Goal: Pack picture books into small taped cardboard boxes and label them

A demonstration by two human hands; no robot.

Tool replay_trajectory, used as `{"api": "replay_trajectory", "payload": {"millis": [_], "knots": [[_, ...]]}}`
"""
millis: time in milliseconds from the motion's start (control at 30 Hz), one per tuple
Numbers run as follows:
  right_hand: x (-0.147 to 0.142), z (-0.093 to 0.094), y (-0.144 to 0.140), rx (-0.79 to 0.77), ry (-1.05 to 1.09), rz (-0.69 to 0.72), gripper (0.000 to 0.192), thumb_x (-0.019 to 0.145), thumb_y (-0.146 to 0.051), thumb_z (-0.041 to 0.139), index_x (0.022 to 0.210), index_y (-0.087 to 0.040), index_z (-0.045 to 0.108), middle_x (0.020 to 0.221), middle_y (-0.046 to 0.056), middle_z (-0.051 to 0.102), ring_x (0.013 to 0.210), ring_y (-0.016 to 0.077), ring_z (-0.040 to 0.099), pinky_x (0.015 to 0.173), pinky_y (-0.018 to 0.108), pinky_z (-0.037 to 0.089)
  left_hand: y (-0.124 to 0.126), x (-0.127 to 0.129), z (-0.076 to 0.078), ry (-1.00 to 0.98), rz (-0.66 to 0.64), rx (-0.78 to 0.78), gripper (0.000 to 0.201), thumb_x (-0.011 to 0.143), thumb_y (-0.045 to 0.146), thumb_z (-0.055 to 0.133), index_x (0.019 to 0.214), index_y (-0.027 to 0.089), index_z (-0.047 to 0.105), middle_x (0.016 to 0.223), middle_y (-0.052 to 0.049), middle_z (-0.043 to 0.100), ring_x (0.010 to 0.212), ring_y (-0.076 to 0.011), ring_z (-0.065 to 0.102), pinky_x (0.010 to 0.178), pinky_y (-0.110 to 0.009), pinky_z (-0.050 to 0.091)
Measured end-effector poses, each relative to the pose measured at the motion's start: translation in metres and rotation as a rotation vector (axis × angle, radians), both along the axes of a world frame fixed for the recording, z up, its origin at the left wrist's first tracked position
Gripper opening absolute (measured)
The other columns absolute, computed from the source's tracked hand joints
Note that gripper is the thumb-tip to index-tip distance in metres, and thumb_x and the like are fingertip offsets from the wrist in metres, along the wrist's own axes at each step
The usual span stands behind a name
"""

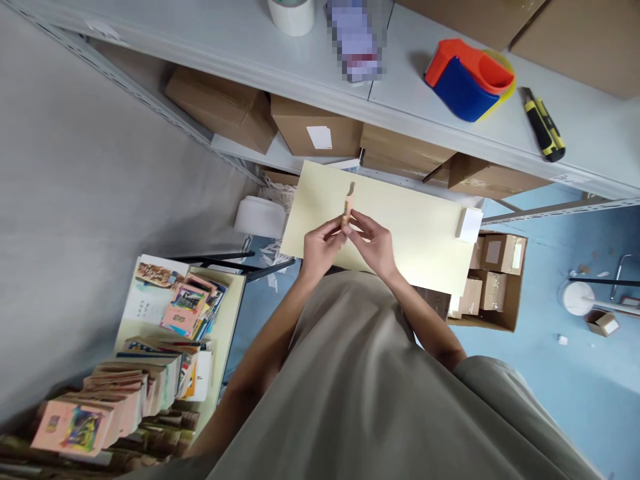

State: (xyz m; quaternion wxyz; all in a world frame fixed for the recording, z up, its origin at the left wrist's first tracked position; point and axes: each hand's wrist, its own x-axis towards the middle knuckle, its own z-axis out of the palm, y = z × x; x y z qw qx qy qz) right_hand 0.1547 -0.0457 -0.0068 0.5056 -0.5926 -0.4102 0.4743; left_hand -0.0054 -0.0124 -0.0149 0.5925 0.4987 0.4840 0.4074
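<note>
Your left hand [320,245] & right hand [373,241] meet over the pale yellow board [415,230], fingers curled shut, both pinching the small tan strip [348,203] btwn thumb & fingertips. Strip stands upright, its top end poking above your knuckles, lower end hidden in the grip. White block [470,224] sits at the board's right edge, well apart from both hands

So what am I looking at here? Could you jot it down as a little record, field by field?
left hand: pinching the lower end of a small tan strip
right hand: fingertips on the same strip
surface below: pale yellow board
on the shelf: tape dispenser, utility knife, tape roll
lower left: stacked picture cards
</note>
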Motion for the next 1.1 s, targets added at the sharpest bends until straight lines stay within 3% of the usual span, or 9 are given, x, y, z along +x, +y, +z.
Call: {"api": "replay_trajectory", "payload": {"millis": [67, 133, 267, 433, 567, 800, 900, 1000, 1100], "knots": [[0.001, -0.001, 0.001, -0.010, 0.010, -0.036, 0.067, 0.094, -0.077, 0.086, 0.141, -0.028, 0.085, 0.138, 0.008, 0.087, 0.125, 0.0313, 0.083, 0.110, 0.046, 0.071, -0.003, 0.006, -0.001, -0.012, -0.067, 0.036, 0.063, 0.090, 0.076, 0.090, 0.125, 0.023, 0.090, 0.140, -0.013, 0.086, 0.130, -0.0347, 0.082, 0.105, -0.046, 0.071], [0.011, -0.001, 0.004, -0.014, 0.018, -0.058, 0.065, 0.097, -0.079, 0.082, 0.135, -0.026, 0.087, 0.126, 0.007, 0.089, 0.117, 0.0302, 0.084, 0.104, 0.044, 0.072, 0.002, 0.006, -0.005, 0.006, -0.088, 0.047, 0.065, 0.090, 0.076, 0.090, 0.129, 0.024, 0.089, 0.148, -0.015, 0.083, 0.135, -0.0348, 0.080, 0.112, -0.048, 0.070], [0.037, 0.002, 0.008, -0.028, 0.065, -0.049, 0.066, 0.096, -0.082, 0.081, 0.126, -0.024, 0.089, 0.114, 0.008, 0.091, 0.114, 0.0314, 0.084, 0.098, 0.045, 0.071, 0.025, -0.005, -0.018, 0.045, 0.036, -0.003, 0.078, 0.086, 0.079, 0.092, 0.138, 0.021, 0.084, 0.149, -0.019, 0.081, 0.133, -0.0336, 0.080, 0.111, -0.046, 0.070], [0.048, 0.006, 0.011, -0.032, 0.152, -0.028, 0.064, 0.092, -0.083, 0.086, 0.120, -0.025, 0.090, 0.114, 0.009, 0.090, 0.117, 0.0311, 0.083, 0.100, 0.047, 0.072, 0.042, -0.010, -0.017, -0.131, -0.139, -0.236, 0.075, 0.079, 0.082, 0.096, 0.117, 0.017, 0.090, 0.120, -0.016, 0.089, 0.118, -0.0349, 0.086, 0.108, -0.052, 0.072], [0.049, 0.000, 0.016, -0.051, 0.151, -0.010, 0.066, 0.093, -0.082, 0.085, 0.124, -0.024, 0.089, 0.115, 0.009, 0.091, 0.117, 0.0315, 0.084, 0.103, 0.050, 0.073, 0.041, -0.008, -0.011, -0.148, -0.082, -0.307, 0.074, 0.066, 0.078, 0.106, 0.107, 0.019, 0.091, 0.106, -0.011, 0.090, 0.106, -0.0322, 0.087, 0.102, -0.053, 0.075], [0.042, -0.002, 0.019, 0.010, -0.071, -0.143, 0.066, 0.101, -0.080, 0.078, 0.141, -0.029, 0.086, 0.153, 0.010, 0.081, 0.143, 0.0347, 0.077, 0.128, 0.056, 0.063, 0.038, -0.009, -0.010, -0.033, 0.103, -0.156, 0.076, 0.073, 0.084, 0.099, 0.112, 0.019, 0.092, 0.109, -0.009, 0.090, 0.105, -0.0318, 0.086, 0.095, -0.046, 0.075], [0.022, 0.004, 0.016, -0.015, -0.011, -0.017, 0.067, 0.099, -0.080, 0.080, 0.141, -0.029, 0.086, 0.149, 0.009, 0.083, 0.140, 0.0348, 0.079, 0.124, 0.054, 0.066, 0.030, -0.002, -0.002, 0.046, 0.117, -0.053, 0.067, 0.083, 0.080, 0.094, 0.111, 0.020, 0.093, 0.111, -0.008, 0.091, 0.110, -0.0324, 0.086, 0.097, -0.043, 0.073], [0.007, 0.003, 0.017, -0.008, 0.062, 0.022, 0.070, 0.093, -0.079, 0.087, 0.142, -0.029, 0.085, 0.143, 0.008, 0.085, 0.132, 0.0327, 0.082, 0.114, 0.048, 0.071, 0.020, 0.005, 0.009, 0.032, 0.024, 0.039, 0.059, 0.089, 0.074, 0.092, 0.120, 0.023, 0.092, 0.138, -0.011, 0.087, 0.129, -0.0349, 0.082, 0.105, -0.044, 0.072], [0.010, -0.004, 0.020, -0.013, 0.090, -0.009, 0.068, 0.094, -0.082, 0.084, 0.132, -0.027, 0.088, 0.117, 0.006, 0.089, 0.108, 0.0277, 0.084, 0.097, 0.042, 0.073, 0.018, 0.002, 0.011, -0.003, -0.086, 0.057, 0.058, 0.091, 0.072, 0.091, 0.125, 0.025, 0.091, 0.153, -0.014, 0.080, 0.139, -0.0354, 0.078, 0.109, -0.046, 0.071]]}}
